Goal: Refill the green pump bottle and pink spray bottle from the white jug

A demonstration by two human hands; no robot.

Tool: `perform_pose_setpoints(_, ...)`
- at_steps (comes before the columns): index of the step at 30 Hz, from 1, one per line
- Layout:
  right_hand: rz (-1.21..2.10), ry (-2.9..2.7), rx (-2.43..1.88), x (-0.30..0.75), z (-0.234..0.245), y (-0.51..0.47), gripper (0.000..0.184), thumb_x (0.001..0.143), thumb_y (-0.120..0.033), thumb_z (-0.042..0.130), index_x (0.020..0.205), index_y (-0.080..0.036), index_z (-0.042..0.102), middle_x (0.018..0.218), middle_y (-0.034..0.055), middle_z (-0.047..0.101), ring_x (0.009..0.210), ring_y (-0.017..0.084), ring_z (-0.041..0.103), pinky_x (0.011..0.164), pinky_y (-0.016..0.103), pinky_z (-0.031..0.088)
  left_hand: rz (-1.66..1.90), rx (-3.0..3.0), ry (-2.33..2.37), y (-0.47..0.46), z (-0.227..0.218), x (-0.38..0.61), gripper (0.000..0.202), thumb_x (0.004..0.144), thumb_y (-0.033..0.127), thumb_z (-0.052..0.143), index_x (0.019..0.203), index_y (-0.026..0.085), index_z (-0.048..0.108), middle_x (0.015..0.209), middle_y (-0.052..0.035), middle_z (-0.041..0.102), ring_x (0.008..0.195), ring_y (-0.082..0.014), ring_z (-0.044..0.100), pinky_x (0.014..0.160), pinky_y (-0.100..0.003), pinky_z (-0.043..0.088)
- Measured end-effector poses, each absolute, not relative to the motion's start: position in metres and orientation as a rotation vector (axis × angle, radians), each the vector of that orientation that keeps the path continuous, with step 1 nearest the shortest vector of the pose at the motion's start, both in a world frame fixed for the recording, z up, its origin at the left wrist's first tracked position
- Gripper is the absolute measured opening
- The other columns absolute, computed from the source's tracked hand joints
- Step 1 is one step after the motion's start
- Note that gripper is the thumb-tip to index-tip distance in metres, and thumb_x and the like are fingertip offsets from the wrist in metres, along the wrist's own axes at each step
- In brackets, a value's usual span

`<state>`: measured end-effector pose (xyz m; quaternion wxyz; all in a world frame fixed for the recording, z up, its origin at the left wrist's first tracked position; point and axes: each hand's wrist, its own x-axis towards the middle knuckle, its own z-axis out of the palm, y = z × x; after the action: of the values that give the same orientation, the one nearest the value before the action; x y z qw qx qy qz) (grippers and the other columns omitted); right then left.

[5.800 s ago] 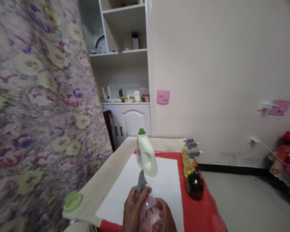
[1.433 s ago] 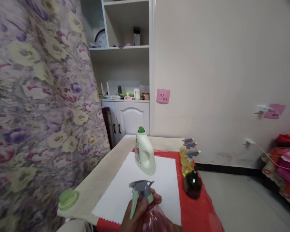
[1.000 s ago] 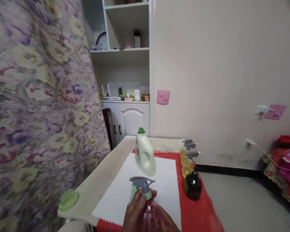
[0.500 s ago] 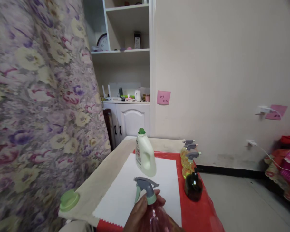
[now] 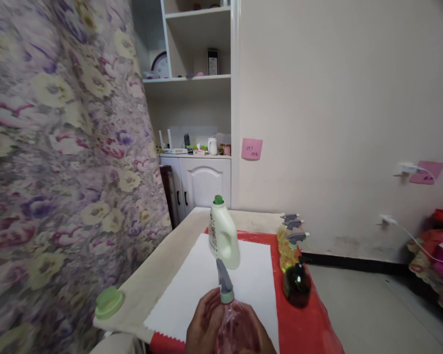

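A pink transparent spray bottle (image 5: pixel 235 325) with a grey trigger head and a pale green collar stands between my hands at the bottom of the view. My left hand (image 5: pixel 204 322) is closed against its left side, fingers curled near the collar. Along the right side of the bottle wraps my right hand (image 5: pixel 259 330), also closed on it; the lower fingers are partly hidden. Just beyond is a pale green detergent jug (image 5: pixel 224 236), uncapped, with a darker green spout. Its light green cap (image 5: pixel 110 302) appears to be the one lying at the table's left corner.
Several yellow spray bottles (image 5: pixel 288 255) and a dark pump bottle (image 5: pixel 297 286) line the right side on a red sheet (image 5: pixel 295 329). White paper (image 5: pixel 184 290) covers the table's middle. A floral curtain (image 5: pixel 66 172) hangs left; a shelved cabinet (image 5: pixel 205 182) stands behind.
The spray bottle has turned in my hands, its trigger head now seen narrower and pointing away. My left hand has shifted left and more of both hands shows. The view has shifted slightly.
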<state>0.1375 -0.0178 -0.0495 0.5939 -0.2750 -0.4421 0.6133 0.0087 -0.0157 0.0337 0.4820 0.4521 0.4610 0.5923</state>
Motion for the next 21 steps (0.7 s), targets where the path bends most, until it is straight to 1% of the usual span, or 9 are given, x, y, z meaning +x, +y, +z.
perform_pose_setpoints(2,1.313,-1.043,-0.67,0.131,-0.059,-0.013,0.087,0.045,-0.062,0.081,0.119,-0.024,0.055,0.119,0.0113,0.065,0.114,0.036,0.059,0.097,0.047,0.047,1.468,1.167,1.157,-0.011,0.033,0.009,0.043,0.066,0.046,0.076,0.1,0.02,0.068,0.101,-0.0085,0.075,0.099,-0.0294,0.066,0.088,-0.039,0.052)
perform_pose_setpoints(4,1.187,-1.075,-0.718,0.126,-0.067,-0.009,0.085,0.05,-0.072,0.073,0.118,-0.023,0.055,0.118,0.0133,0.065,0.114,0.036,0.058,0.099,0.048,0.044,1.469,1.222,1.207,-0.006,0.032,0.009,0.037,0.067,0.044,0.076,0.094,0.02,0.067,0.092,-0.006,0.075,0.091,-0.027,0.067,0.083,-0.036,0.053)
perform_pose_setpoints(6,1.094,-1.111,-0.757,0.124,-0.074,-0.008,0.082,0.056,-0.077,0.064,0.116,-0.022,0.056,0.114,0.0145,0.066,0.111,0.035,0.06,0.099,0.049,0.044,1.445,1.254,1.229,-0.003,0.032,0.009,0.03,0.069,0.043,0.075,0.088,0.02,0.066,0.084,-0.0031,0.074,0.085,-0.0247,0.067,0.079,-0.033,0.052)
perform_pose_setpoints(7,1.068,-1.12,-0.766,0.124,-0.077,-0.008,0.082,0.057,-0.078,0.062,0.116,-0.022,0.057,0.112,0.0147,0.066,0.109,0.035,0.061,0.098,0.049,0.044,1.425,1.259,1.223,-0.002,0.032,0.008,0.029,0.07,0.043,0.074,0.086,0.02,0.066,0.081,-0.0021,0.074,0.083,-0.0238,0.067,0.077,-0.032,0.052)
perform_pose_setpoints(10,1.09,-1.095,-0.771,0.125,-0.08,-0.009,0.086,0.052,-0.079,0.065,0.116,-0.023,0.058,0.114,0.0141,0.066,0.109,0.036,0.061,0.096,0.049,0.046,1.348,1.262,1.129,0.002,0.036,0.002,0.032,0.07,0.044,0.073,0.091,0.02,0.069,0.08,-0.0014,0.074,0.081,-0.0224,0.066,0.074,-0.029,0.05)
perform_pose_setpoints(13,1.234,-1.043,-0.77,0.127,-0.079,-0.012,0.082,0.05,-0.072,0.072,0.116,-0.024,0.058,0.112,0.0122,0.067,0.104,0.036,0.063,0.088,0.047,0.051,1.289,1.277,1.0,0.006,0.041,-0.006,0.034,0.069,0.044,0.074,0.094,0.02,0.072,0.081,-0.0014,0.075,0.081,-0.0217,0.066,0.075,-0.028,0.05)
perform_pose_setpoints(15,1.267,-1.049,-0.738,0.127,-0.075,-0.013,0.083,0.048,-0.07,0.074,0.116,-0.024,0.058,0.11,0.0117,0.068,0.101,0.035,0.064,0.086,0.046,0.052,1.247,1.294,0.957,0.008,0.041,-0.01,0.035,0.069,0.044,0.075,0.095,0.02,0.072,0.082,-0.0016,0.076,0.081,-0.0217,0.066,0.076,-0.029,0.05)
perform_pose_setpoints(18,1.191,-1.109,-0.709,0.128,-0.07,-0.012,0.088,0.049,-0.076,0.07,0.118,-0.023,0.056,0.113,0.0122,0.067,0.104,0.034,0.063,0.091,0.045,0.05,1.26,1.26,0.988,0.007,0.035,-0.007,0.041,0.07,0.048,0.072,0.101,0.02,0.071,0.087,-0.0036,0.077,0.087,-0.024,0.067,0.082,-0.032,0.05)
perform_pose_setpoints(21,1.102,-1.173,-0.728,0.128,-0.069,-0.01,0.083,0.056,-0.078,0.064,0.118,-0.024,0.057,0.114,0.0115,0.068,0.108,0.032,0.062,0.097,0.044,0.048,1.324,1.222,1.053,0.003,0.028,0.002,0.043,0.073,0.053,0.067,0.103,0.021,0.07,0.097,-0.0061,0.076,0.098,-0.0264,0.066,0.088,-0.034,0.05)
